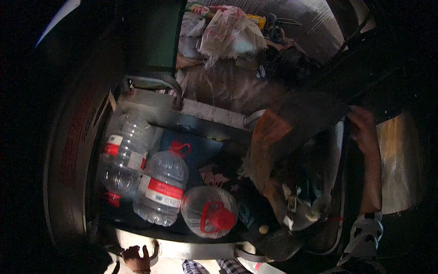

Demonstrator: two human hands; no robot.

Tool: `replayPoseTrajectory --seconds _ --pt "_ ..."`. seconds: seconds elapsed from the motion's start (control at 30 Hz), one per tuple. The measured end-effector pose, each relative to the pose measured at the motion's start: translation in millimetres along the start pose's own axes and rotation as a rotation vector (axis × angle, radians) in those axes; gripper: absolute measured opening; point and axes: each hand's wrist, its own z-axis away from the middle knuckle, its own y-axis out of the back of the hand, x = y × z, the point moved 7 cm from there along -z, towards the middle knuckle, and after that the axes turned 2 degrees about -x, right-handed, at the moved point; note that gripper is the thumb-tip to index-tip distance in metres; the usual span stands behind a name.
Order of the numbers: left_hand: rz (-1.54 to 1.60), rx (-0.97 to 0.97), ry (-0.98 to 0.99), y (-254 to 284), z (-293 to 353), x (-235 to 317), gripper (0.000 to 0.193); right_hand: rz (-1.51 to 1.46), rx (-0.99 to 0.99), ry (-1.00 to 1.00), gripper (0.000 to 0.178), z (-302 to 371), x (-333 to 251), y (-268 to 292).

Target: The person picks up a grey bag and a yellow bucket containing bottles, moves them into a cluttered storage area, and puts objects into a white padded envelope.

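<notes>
In the head view, nearest the camera at the lower edge, the left hand (pixel 136 258) rested on the near metal rail (pixel 196 250) of a cart-like tray, fingers curled loosely over its edge as if steadying the frame; whether it truly gripped the rail could not be told in the dim light. Just beyond that rail lay three big clear water jugs, packed side by side so they could not roll. The jug nearest the rail (pixel 210 211) lay tipped on its side, its long axis running toward the camera, its red cap and red carry handle facing the viewer. Left of it and farther from the rail, the middle jug (pixel 160 187) leaned with its red handle pointing away from the rail, its red-and-white label band across its belly. The far-left jug (pixel 122 153) lay along the same line, wedged against the dark tyre (pixel 68 155). Well to the right of the rail, the right hand (pixel 360 128) reached up, arm outstretched, and clutched the edge of a dark flap or cover (pixel 315 114), holding it lifted off a heap of dark cloth bags (pixel 283 182). Far beyond the rail, a white plastic sack (pixel 230 34) sat on the ground
</notes>
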Motion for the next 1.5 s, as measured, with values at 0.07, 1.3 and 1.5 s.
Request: replayPoseTrajectory --seconds 0.07,1.3,1.5 --pt "-0.031 -0.081 -0.009 -8.0 -5.6 15.2 0.021 0.141 -0.097 -0.08 0.029 -20.5 -18.1 -21.0" --pt "-0.214 -0.096 -0.119 18.4 -1.3 16.0 0.019 -0.838 -0.592 0.017 0.036 -49.7 4.3 -280.6" --pt "-0.193 -0.049 -0.296 11.3 22.4 18.3 0.011 -1.055 -0.163 -0.101 0.049 175.6 81.5 -187.2"
